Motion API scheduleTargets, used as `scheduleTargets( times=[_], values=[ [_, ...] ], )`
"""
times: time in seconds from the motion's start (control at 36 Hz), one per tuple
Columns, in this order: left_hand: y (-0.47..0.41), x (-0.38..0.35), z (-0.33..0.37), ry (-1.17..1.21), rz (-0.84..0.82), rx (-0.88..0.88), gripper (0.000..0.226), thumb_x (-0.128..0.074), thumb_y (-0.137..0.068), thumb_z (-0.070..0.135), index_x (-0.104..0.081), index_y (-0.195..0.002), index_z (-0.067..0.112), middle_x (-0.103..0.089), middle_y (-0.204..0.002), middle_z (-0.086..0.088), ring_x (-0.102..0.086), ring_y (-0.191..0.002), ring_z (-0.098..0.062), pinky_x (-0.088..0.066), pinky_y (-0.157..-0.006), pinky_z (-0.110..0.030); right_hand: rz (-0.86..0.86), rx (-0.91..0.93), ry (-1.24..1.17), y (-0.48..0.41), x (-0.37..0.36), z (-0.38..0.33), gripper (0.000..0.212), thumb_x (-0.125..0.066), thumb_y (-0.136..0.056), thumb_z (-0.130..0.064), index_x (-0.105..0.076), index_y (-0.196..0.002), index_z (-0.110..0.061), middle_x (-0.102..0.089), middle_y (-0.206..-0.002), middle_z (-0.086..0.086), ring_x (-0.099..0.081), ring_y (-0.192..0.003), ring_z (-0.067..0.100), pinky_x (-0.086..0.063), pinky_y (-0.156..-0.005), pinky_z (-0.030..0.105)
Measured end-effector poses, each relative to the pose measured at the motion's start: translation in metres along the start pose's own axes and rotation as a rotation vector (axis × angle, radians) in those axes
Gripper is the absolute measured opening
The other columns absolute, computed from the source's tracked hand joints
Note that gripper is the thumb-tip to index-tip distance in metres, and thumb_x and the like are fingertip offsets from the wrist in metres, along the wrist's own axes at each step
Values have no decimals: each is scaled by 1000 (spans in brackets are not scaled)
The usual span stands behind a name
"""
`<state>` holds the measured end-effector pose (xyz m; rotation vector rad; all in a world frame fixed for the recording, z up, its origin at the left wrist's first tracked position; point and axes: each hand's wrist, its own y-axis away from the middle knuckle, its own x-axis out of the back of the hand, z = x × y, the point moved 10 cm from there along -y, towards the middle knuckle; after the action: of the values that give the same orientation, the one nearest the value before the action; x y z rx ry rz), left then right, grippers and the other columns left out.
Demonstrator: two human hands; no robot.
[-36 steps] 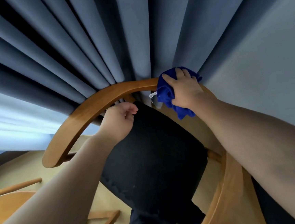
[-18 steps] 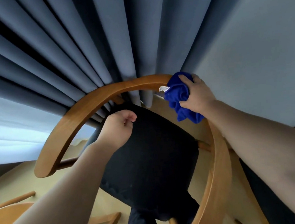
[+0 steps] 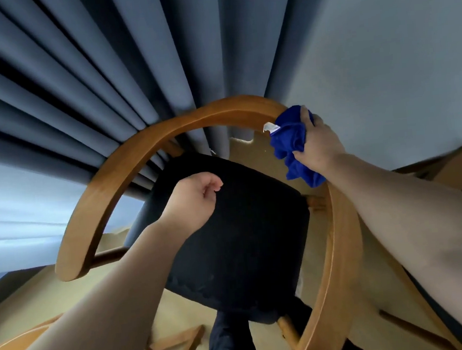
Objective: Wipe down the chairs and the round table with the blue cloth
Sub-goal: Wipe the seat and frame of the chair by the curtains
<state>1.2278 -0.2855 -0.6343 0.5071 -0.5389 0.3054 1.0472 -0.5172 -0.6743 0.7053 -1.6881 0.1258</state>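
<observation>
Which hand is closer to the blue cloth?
Right. The right hand grips the blue cloth on the chair's wooden rail; the left hand is apart, curled above the black seat.

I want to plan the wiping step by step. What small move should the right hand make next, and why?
Probably slide the cloth down the rail toward the person. The right hand grips the cloth against the rail's far right bend, and the long stretch from there to the near end lies ahead of it.

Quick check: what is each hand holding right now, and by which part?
Right hand grips the bunched blue cloth around its middle, against the chair's wooden rail. Left hand, curled, holds nothing.
</observation>
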Motion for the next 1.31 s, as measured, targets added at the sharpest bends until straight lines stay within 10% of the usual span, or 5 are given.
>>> scheduleTargets(
  times=[0.47,1.0,1.31],
  values=[
    [60,-60,8,-28,104,119,28,-48,-92,8,-61,-88,33,-63,-88,15,-62,-79,-5,-44,-62,-10,-119,-106,0,60,-38,74,78,-70,-81,-33,-27,-143,-15,-58,-109,14,-62,-87,29,-53,-75,39],
    [122,-70,22,-60,124,71,27,-51,-89,3,-62,-89,27,-63,-88,12,-63,-86,-11,-47,-83,-22,-129,-128,-123,152,-65,103,86,-69,-83,-38,-20,-151,-19,-32,-149,16,-53,-121,34,-49,-98,46],
    [185,-66,-2,-128,62,57,25,-48,-89,2,-67,-94,18,-64,-89,9,-61,-84,-11,-43,-79,-18,-263,-160,86,240,-90,78,81,-58,-93,-29,-5,-156,-26,-2,-162,14,-6,-148,35,-26,-113,59]
  ],
)
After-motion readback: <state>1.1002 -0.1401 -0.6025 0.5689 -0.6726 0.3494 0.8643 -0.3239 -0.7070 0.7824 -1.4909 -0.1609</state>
